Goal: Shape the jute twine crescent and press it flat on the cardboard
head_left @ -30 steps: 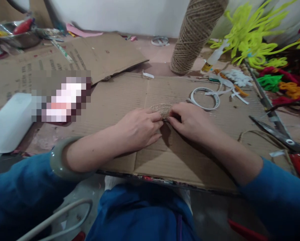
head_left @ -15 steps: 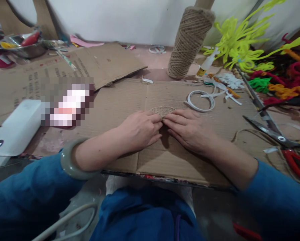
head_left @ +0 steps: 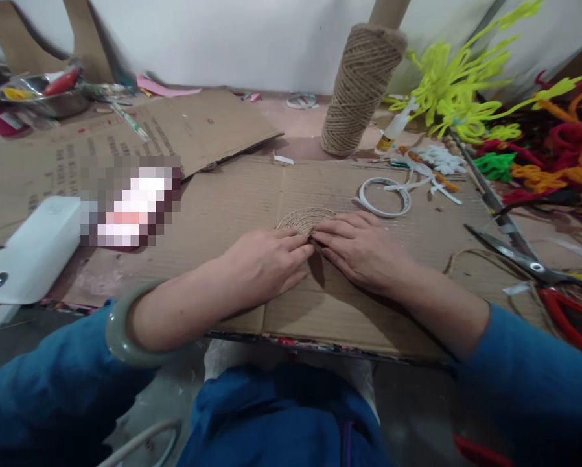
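Bringing their fingertips together on the near side of a twine coil [head_left: 304,218], the two hands meet near the middle of the worktop [head_left: 301,120], over flat cardboard [head_left: 242,194] that reaches its near edge. Below that edge are the person's blue clothes [head_left: 276,415] and, to the left, part of a white cable [head_left: 145,438]. A grey-green bangle [head_left: 128,327] circles the left wrist.

The left hand [head_left: 271,263] has its fingers bent and bunched against the coil's near side; the right hand [head_left: 361,250] lays its longer, straighter fingers on the coil from the right. Neither is clenched into a fist; whether the thumbs pinch the coil from beneath cannot be told. The coil lies flat, its rounded far side showing beyond the fingers.

Toward the near left corner lies a white power bank [head_left: 33,250], with a phone [head_left: 138,204], blurred out, just beside it. Toward the near right corner are scissors [head_left: 536,267] with red handles.

Farther back, a tape roll [head_left: 385,196] lies on the cardboard beyond the right hand. Printed cardboard [head_left: 213,123] spreads over the left side. Toward the far edge, a twine spool [head_left: 363,84] stands slightly tilted, a glue bottle [head_left: 393,130] on its right. Bright yellow fuzzy loops [head_left: 456,97] rise at the far right, and a metal bowl [head_left: 62,102] sits near the far left corner.
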Available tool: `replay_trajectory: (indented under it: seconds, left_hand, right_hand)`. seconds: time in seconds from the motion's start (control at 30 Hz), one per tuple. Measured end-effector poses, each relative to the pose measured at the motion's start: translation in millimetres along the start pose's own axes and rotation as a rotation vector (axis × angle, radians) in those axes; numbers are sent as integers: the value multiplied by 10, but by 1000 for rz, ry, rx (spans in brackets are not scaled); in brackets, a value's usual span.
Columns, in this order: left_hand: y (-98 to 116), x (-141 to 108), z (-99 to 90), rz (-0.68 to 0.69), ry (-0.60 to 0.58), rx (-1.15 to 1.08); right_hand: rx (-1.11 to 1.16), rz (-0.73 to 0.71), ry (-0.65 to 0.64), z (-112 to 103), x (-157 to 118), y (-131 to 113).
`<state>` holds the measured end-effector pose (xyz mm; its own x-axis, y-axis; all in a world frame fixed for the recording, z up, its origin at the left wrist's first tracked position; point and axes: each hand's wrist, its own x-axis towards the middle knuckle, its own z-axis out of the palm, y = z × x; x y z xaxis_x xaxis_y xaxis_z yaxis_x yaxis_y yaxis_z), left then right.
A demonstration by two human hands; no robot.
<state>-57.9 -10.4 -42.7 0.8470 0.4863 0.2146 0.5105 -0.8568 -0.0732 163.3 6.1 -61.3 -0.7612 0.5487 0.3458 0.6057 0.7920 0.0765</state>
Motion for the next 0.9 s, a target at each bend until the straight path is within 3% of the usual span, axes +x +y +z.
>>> replay_trajectory:
  seconds: [0.27, 0.73, 0.9]
  left_hand:
    - [-20, -2, 18, -12, -30, 24]
    - [-28, 35, -7, 86, -44, 97]
    - [-16, 35, -12, 44, -57, 48]
  right_hand:
    - [-23, 6, 14, 4, 14, -10]
    - [45, 1, 5, 1, 21, 29]
    - [216, 128, -61, 15, 141, 78]
